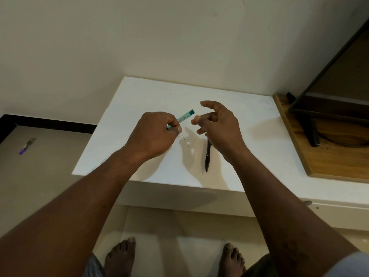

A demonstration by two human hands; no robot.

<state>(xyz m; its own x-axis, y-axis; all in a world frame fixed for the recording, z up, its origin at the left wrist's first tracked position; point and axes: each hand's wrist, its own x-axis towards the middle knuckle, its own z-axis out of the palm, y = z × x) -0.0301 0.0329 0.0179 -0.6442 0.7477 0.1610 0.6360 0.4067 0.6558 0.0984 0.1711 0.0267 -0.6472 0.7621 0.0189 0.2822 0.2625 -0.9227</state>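
white tabletop (139,100) is sitting against the cream wall (139,37) | wooden board (319,156) is lying at its right end, carrying a black screen (339,66) on a dark stand (311,130) | small purple-tipped item (27,146) is lying on the floor well to the left | black skirting (50,123) is running along the wall's foot | pale floor tiles (179,236) are showing below

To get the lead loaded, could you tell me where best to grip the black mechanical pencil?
Probably pinch the black mechanical pencil at mid-barrel from above with the right hand, thumb and finger on its long sides: it lies flat on the white table, tip toward the person, far end under that hand.
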